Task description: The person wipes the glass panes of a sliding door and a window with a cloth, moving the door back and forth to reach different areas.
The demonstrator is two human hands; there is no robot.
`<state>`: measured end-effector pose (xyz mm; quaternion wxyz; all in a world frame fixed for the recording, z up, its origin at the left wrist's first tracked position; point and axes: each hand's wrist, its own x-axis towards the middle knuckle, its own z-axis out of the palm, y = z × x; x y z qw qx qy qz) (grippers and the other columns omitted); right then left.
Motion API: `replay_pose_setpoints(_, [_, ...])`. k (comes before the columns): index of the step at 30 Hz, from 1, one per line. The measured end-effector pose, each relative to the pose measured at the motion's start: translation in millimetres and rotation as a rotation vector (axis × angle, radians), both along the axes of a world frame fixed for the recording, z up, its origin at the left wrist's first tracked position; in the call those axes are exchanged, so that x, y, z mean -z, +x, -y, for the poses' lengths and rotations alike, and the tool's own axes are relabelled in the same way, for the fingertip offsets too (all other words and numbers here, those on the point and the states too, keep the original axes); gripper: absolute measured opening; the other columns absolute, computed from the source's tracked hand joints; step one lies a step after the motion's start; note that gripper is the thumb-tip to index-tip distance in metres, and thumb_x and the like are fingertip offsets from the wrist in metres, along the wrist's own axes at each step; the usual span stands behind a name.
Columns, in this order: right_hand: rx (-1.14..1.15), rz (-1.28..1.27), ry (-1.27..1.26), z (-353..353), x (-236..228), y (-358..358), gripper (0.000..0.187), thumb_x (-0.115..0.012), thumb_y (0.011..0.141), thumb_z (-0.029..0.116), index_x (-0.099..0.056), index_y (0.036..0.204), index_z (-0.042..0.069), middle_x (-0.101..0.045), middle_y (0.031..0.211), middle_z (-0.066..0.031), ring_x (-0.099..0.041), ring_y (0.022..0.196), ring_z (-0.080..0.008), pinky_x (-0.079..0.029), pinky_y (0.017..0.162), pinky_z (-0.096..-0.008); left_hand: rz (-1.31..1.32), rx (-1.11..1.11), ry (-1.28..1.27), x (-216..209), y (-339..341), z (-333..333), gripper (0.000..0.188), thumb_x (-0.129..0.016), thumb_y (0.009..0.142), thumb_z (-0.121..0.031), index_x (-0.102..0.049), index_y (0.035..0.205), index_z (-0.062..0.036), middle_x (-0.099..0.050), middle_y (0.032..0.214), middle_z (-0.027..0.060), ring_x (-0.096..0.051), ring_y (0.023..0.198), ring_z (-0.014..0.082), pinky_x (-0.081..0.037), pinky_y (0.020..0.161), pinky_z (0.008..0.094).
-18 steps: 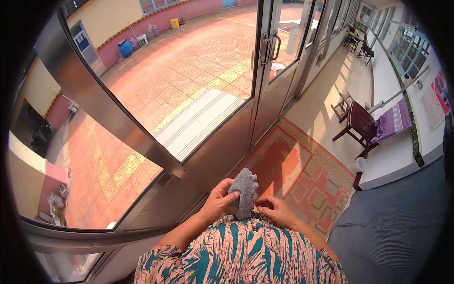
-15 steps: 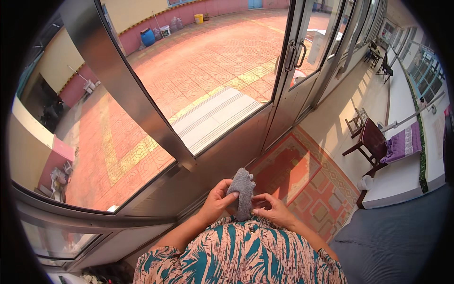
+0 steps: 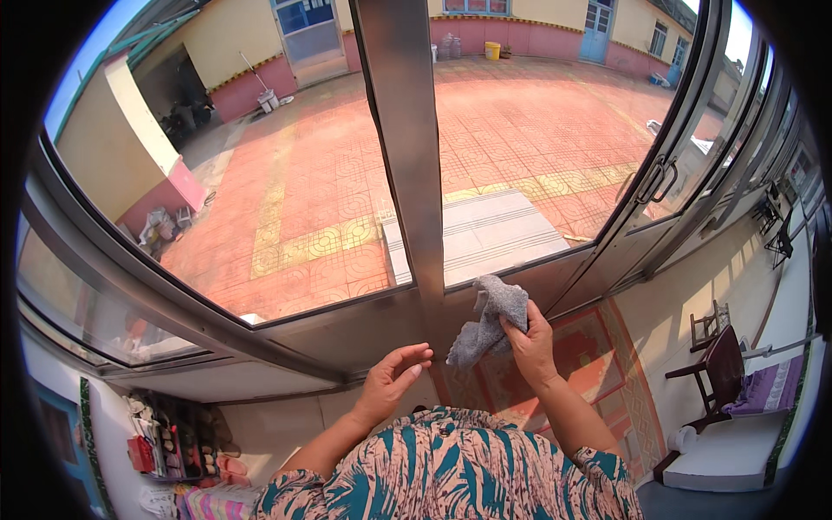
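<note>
A grey cloth hangs bunched from my right hand, whose thumb and fingers grip its right side. The cloth is in front of the metal frame of a glass door panel; whether it touches the frame I cannot tell. To the left of it, my left hand is raised with nothing in it, thumb apart from the fingers, a short way from the cloth.
A patterned red rug lies on the floor at right, by a dark red chair with a purple cloth. Door handles stick out at right. A shoe rack stands at lower left. Outside the glass lies a pale striped mat.
My left hand has let go of the cloth and moved away from it. My right hand now holds the cloth, loosened and raised to the right. The view has turned left.
</note>
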<state>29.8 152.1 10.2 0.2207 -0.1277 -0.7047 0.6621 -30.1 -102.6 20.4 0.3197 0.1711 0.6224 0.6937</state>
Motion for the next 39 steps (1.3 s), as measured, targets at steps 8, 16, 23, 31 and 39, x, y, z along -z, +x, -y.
replay_pose_setpoints(8, [0.556, -0.464, 0.779, -43.0, -150.1, -111.8, 0.032, -0.062, 0.091, 0.005, -0.056, 0.121, 0.000, -0.055, 0.115, -0.0101, -0.057, 0.102, -0.0227, -0.046, 0.089, -0.0341, 0.126, -0.038, -0.074, 33.2, -33.2, 59.2, 0.027, -0.052, 0.098, -0.008, -0.056, 0.124, -0.0005, -0.064, 0.117, 0.0098, -0.062, 0.102, 0.0137, -0.050, 0.086, 0.0253])
replay_pose_setpoints(16, [0.567, -0.385, 1.210, 18.9, -24.4, -129.7, 0.055, -0.062, 0.081, 0.007, -0.051, 0.135, 0.005, -0.039, 0.134, -0.0254, -0.043, 0.119, -0.0406, -0.036, 0.097, -0.0516, 0.161, -0.007, -0.081, 42.5, -61.7, 71.7, 0.025, -0.054, 0.097, -0.007, -0.057, 0.121, 0.0017, -0.065, 0.114, 0.0115, -0.063, 0.102, 0.0169, -0.052, 0.090, 0.0295])
replay_pose_setpoints(23, [0.490, -0.449, 1.273, -11.6, -109.9, -162.7, 0.055, -0.055, 0.087, 0.022, -0.047, 0.138, 0.002, -0.030, 0.144, -0.0305, -0.024, 0.134, -0.0497, -0.012, 0.110, -0.0551, 0.126, -0.155, -0.105, 60.3, -81.2, 91.8, 0.025, -0.052, 0.098, -0.006, -0.054, 0.121, 0.0031, -0.065, 0.113, 0.0134, -0.065, 0.098, 0.0168, -0.054, 0.082, 0.0282])
replay_pose_setpoints(31, [0.896, -1.009, 1.362, -89.6, -374.0, -205.3, 0.051, -0.053, 0.092, 0.031, -0.048, 0.135, 0.004, -0.034, 0.147, -0.0232, -0.034, 0.134, -0.0406, -0.027, 0.106, -0.0472, 0.209, -0.381, -0.088, 63.5, -68.0, 57.2, 0.025, -0.051, 0.097, -0.004, -0.054, 0.121, 0.0043, -0.065, 0.111, 0.0153, -0.066, 0.096, 0.0190, -0.055, 0.082, 0.0308])
replay_pose_setpoints(39, [0.555, -0.781, 1.331, -62.8, -201.8, -178.7, 0.057, -0.066, 0.073, 0.014, -0.060, 0.129, 0.012, -0.047, 0.139, -0.0161, -0.040, 0.132, -0.0365, -0.027, 0.108, -0.0491, 0.207, -0.412, 0.041, 70.2, -62.0, 8.6, 0.025, -0.051, 0.097, -0.003, -0.054, 0.120, 0.0052, -0.065, 0.111, 0.0168, -0.066, 0.097, 0.0202, -0.056, 0.085, 0.0319])
